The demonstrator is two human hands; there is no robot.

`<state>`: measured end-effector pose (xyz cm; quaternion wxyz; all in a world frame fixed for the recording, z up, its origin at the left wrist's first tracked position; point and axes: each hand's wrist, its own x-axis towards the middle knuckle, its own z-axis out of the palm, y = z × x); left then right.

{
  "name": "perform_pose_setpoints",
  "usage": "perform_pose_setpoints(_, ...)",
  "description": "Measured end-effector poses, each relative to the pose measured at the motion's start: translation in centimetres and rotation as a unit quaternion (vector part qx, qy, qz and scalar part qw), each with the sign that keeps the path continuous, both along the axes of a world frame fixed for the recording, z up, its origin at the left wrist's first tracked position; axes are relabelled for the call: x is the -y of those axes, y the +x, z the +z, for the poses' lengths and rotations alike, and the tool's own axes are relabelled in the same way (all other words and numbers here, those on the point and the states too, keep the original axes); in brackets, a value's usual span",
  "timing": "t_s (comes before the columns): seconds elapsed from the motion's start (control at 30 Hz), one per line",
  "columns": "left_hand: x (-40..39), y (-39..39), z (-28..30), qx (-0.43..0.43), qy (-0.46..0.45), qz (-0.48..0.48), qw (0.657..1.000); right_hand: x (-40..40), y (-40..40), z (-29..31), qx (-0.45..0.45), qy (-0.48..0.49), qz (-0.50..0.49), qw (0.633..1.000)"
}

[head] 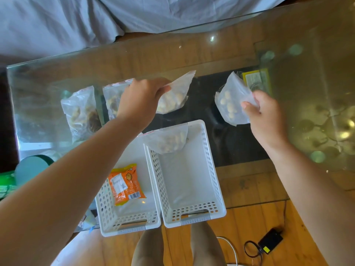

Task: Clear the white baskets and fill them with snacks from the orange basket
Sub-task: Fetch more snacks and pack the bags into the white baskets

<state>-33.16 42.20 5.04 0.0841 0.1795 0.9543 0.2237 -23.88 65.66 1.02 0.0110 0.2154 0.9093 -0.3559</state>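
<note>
Two white perforated baskets stand side by side at the near edge of the glass table. The left basket (107, 214) holds an orange snack packet (124, 184). The right basket (213, 169) has a clear bag of nuts (167, 140) resting on its far rim. My left hand (140, 98) grips a clear bag of pale nuts (176, 95) above the table beyond the baskets. My right hand (267, 116) grips another clear bag of pale nuts (230, 102) to the right. No orange basket is in view.
Two more clear snack bags (82, 112) (112, 98) lie on the glass table (240, 54) at the left. A yellow-green packet (257, 79) lies far right. A teal round object (30, 167) sits left. On the wooden floor lie a black charger (269, 240) and cables.
</note>
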Motion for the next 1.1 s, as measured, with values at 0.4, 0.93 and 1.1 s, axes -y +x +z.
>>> perform_pose_setpoints(0.4,2.2,5.8,11.4,0.040,0.101,-0.058,0.992,5.3,12.2,8.8,-0.006,-0.032,0.160,0.987)
perform_pose_setpoints(0.93,3.9,10.9,-3.0,0.314,-0.035,-0.024,0.948,12.8,13.0,-1.8,0.070,-0.101,0.181,0.976)
perform_pose_setpoints(1.1,5.6,10.5,-3.7,0.311,-0.060,0.031,0.948,13.2,14.5,-2.7,0.088,-0.312,-0.020,0.946)
